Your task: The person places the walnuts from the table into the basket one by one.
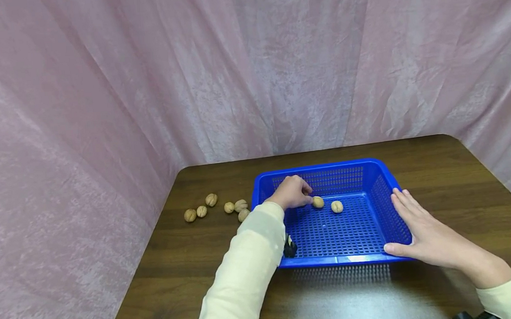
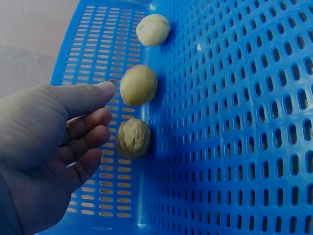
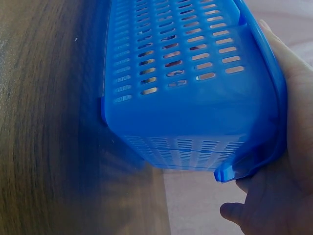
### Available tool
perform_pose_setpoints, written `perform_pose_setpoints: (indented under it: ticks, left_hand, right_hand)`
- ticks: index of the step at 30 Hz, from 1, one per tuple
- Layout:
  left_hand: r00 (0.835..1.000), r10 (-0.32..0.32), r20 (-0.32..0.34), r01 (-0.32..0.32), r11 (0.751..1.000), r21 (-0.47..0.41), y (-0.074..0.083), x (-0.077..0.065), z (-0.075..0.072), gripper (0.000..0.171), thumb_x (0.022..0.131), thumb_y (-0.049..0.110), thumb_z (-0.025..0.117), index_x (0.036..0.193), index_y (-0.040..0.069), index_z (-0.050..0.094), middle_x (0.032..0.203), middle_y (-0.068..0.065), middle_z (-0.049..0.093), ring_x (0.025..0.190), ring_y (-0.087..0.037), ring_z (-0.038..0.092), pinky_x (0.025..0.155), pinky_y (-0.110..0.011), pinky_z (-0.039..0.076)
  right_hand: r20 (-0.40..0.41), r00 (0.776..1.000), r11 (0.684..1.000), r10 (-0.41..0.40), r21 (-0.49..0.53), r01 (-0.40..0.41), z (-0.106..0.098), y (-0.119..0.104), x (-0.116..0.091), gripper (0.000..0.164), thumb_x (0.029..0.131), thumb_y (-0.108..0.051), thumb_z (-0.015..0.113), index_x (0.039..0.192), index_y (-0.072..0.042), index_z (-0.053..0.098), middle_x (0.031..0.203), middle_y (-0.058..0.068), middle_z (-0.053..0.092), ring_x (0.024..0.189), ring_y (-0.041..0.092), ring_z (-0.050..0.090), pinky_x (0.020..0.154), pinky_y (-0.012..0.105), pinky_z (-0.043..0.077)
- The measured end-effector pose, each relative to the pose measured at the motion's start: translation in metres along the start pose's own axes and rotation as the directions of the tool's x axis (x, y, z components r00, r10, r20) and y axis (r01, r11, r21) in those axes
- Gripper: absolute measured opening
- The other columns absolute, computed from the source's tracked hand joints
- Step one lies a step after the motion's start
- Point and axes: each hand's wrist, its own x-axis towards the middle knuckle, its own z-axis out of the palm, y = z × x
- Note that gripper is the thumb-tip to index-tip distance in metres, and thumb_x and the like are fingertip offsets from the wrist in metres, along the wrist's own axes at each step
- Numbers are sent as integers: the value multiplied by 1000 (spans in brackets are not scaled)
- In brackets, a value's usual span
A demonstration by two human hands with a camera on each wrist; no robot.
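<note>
A blue slotted plastic basket stands on the table. My left hand reaches into its back left part, fingers loosely bent and holding nothing. Three walnuts lie in the basket in the left wrist view. The thumb tip is right beside the smooth middle walnut, while the bent fingers are near a rougher walnut. Farther off lies a paler walnut. My right hand rests on the basket's front right corner, fingers straight along the right rim and thumb on the front rim.
Left of the basket, several walnuts lie loose on the brown wooden table; one walnut sits close to the basket's left side. A pink curtain hangs behind the table and along its left.
</note>
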Motion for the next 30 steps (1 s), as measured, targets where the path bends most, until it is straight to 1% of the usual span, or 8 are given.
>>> perform_pose_setpoints:
  ticks: [5,9,13,16,21,25,27,30]
  left_hand:
    - [1000,5,-28,-6,999,-47,4,-2,-6,31,82,28,78,108,11,74,87,7,69,82,-5,59,76,-18,47]
    - [999,3,-48,-7,995,-100,6,-4,-12,32,84,27,76,111,10,73,89,6,68,82,-5,59,75,-19,48]
    - [998,-4,-59,-6,986,-169,8,-7,-21,33,87,27,74,115,9,71,92,7,68,83,-5,60,75,-21,49]
    - [996,3,-88,-22,975,-220,9,-10,-29,34,88,27,72,116,8,70,92,7,67,82,-5,60,74,-21,50]
    - [983,24,-181,-70,965,-252,8,-15,-44,32,87,26,73,112,7,71,88,7,67,80,-5,60,72,-21,49]
    - [974,10,-225,-71,963,-261,5,-23,-56,30,87,27,73,112,9,72,87,7,66,79,-7,60,72,-22,49]
    - [970,-3,-242,-62,963,-261,1,-27,-62,29,87,27,73,111,11,72,88,7,66,79,-7,60,71,-22,49]
    - [963,-20,-269,-53,964,-262,-6,-34,-71,27,86,28,74,109,14,72,88,7,67,78,-7,61,70,-22,49]
  right_hand:
    - [3,1000,1000,6,4,-6,0,-1,0,110,80,-45,76,151,6,9,159,20,2,145,25,-12,111,27,-8]
    - [1,1000,1000,9,2,-9,-1,-2,1,110,80,-45,75,151,6,9,159,21,2,145,25,-12,112,31,-8]
    - [10,1000,1000,18,9,-18,-3,-3,3,110,80,-46,75,151,7,10,159,21,2,145,26,-12,114,37,-6]
    - [19,1000,1000,22,13,-22,-4,-4,3,110,80,-46,75,151,7,9,158,22,2,145,26,-12,114,41,-5]
    - [21,999,1000,28,12,-28,-5,-5,4,109,81,-47,74,151,7,10,158,22,3,145,26,-12,114,40,-5]
    - [20,999,999,31,9,-31,-4,-4,3,110,80,-48,74,151,6,10,158,22,3,146,26,-11,114,37,-5]
    - [24,999,999,34,10,-34,-4,-4,2,110,81,-48,74,151,6,10,158,22,3,145,26,-11,114,38,-5]
    - [36,998,999,44,19,-44,-4,-4,1,110,81,-49,73,151,6,9,159,21,2,145,26,-12,115,45,-2]
